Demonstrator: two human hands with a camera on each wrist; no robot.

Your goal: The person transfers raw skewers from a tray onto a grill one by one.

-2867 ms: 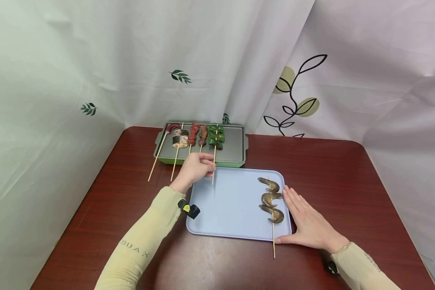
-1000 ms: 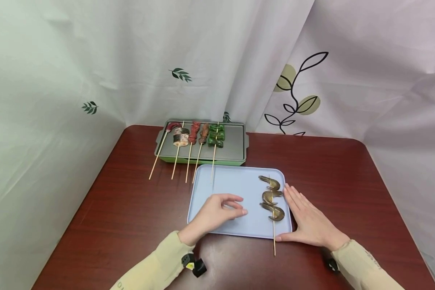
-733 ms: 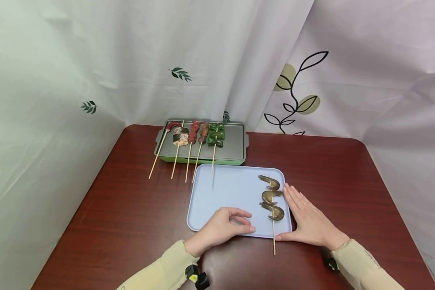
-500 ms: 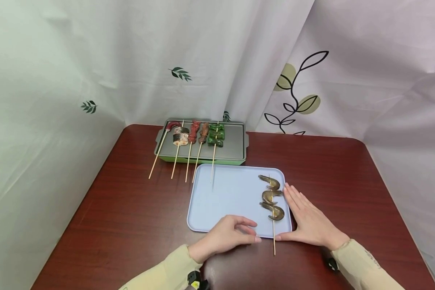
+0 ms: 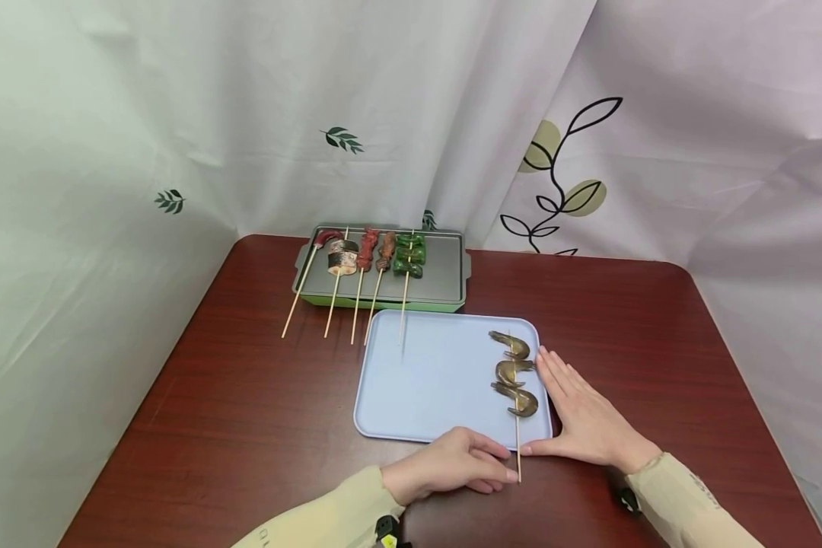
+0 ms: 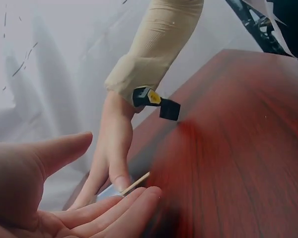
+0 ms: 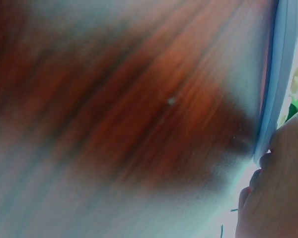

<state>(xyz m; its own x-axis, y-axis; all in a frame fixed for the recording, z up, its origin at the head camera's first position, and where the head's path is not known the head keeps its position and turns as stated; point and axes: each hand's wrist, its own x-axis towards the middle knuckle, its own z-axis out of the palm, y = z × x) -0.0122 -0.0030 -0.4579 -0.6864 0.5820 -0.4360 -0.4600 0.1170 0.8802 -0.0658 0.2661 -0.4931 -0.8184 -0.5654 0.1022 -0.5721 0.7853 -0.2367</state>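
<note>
On the right side of a light blue tray (image 5: 421, 380) lies a shrimp skewer (image 5: 524, 403), its bare stick (image 5: 518, 445) running out past the front edge. My left hand (image 5: 462, 462) is at the lower end of that stick. In the left wrist view, the thumb (image 6: 64, 151) stands well apart from the fingers (image 6: 121, 213), and the stick (image 6: 137, 182) shows just beyond the fingertips. My right hand (image 5: 582, 417) rests along the tray's right edge, fingers straight and thumb spread at the front corner. The right wrist view shows the tray's rim (image 7: 279, 74) beside that hand (image 7: 278, 188).
Behind the tray stands a green and grey toy grill (image 5: 445, 266). Several skewers lie on it, with a green pepper skewer (image 5: 409, 256) rightmost and their sticks overhanging the front. A dark red wooden table (image 5: 260, 403) carries everything, with white curtains around it.
My left hand has let go of the green pepper skewer on the grill, then moved back and right over the tray to the shrimp skewer's stick. The right hand has stayed put.
</note>
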